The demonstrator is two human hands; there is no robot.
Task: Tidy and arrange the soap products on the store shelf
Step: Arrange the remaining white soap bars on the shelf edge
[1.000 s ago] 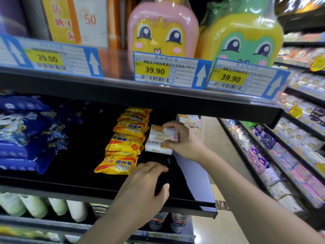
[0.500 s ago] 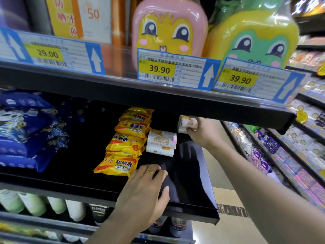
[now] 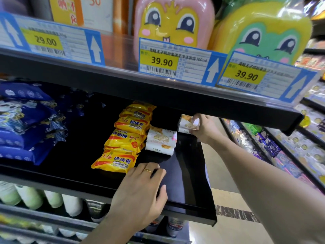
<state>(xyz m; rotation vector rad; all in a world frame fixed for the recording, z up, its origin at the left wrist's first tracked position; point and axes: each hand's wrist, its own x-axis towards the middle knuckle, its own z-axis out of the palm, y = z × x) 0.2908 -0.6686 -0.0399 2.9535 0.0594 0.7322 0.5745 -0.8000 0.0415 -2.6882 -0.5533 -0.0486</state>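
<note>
A row of yellow sulfur soap packs (image 3: 125,140) runs front to back on the black shelf (image 3: 191,196). Right of it, two white soap boxes (image 3: 161,140) lie stacked. Further back at the shelf's right side sits another stack of white soap boxes (image 3: 184,125), partly hidden under the upper shelf. My right hand (image 3: 204,129) grips that back stack from the right. My left hand (image 3: 140,192) lies flat on the shelf's front, fingers near the front yellow pack, holding nothing.
Blue bagged goods (image 3: 26,124) fill the shelf's left side. The upper shelf edge (image 3: 158,95) with price tags hangs low over the back. Pink (image 3: 174,23) and green (image 3: 267,32) character bottles stand above. White bottles (image 3: 52,199) line the shelf below. An aisle shelf (image 3: 290,147) runs along the right.
My right hand let go of the two stacked white boxes beside the yellow packs and moved back and right onto the rear stack of white boxes. My left hand stayed put.
</note>
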